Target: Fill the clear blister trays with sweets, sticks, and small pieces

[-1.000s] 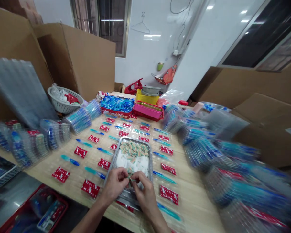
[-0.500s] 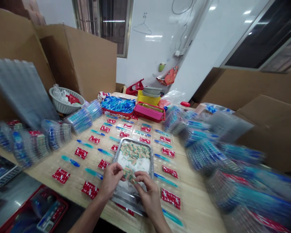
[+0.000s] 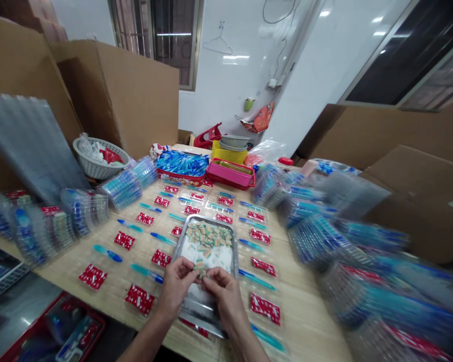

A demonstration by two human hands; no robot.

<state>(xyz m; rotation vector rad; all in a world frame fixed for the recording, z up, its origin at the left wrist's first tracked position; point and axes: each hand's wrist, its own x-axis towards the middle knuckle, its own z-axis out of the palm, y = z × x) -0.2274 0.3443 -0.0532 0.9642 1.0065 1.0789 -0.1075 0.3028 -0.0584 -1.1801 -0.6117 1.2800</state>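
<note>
A metal tray [image 3: 235, 261] holds a heap of small green-and-orange striped squares [image 3: 210, 234] on white powder. Over its near half, my left hand [image 3: 176, 285] pinches one or more striped squares [image 3: 200, 270] between thumb and fingers. My right hand [image 3: 225, 290] meets it from the other side, its thumb and fingertips closed at the same squares. How many squares sit between the fingers is partly hidden. Around the tray lie clear plastic blisters, each with a red patterned packet [image 3: 265, 307] and a slim turquoise-and-blue item [image 3: 257, 278].
Stacks of filled clear blisters [image 3: 317, 241] line the table's right side, and more blister stacks [image 3: 121, 187] stand at left. Behind are a red basket of blue items [image 3: 181, 165] and a pink container [image 3: 231, 175]. Cardboard boxes [image 3: 136, 95] rise beyond.
My hands have drawn closer together over the tray, and the right fingers have closed in at the striped squares. The view has shifted slightly.
</note>
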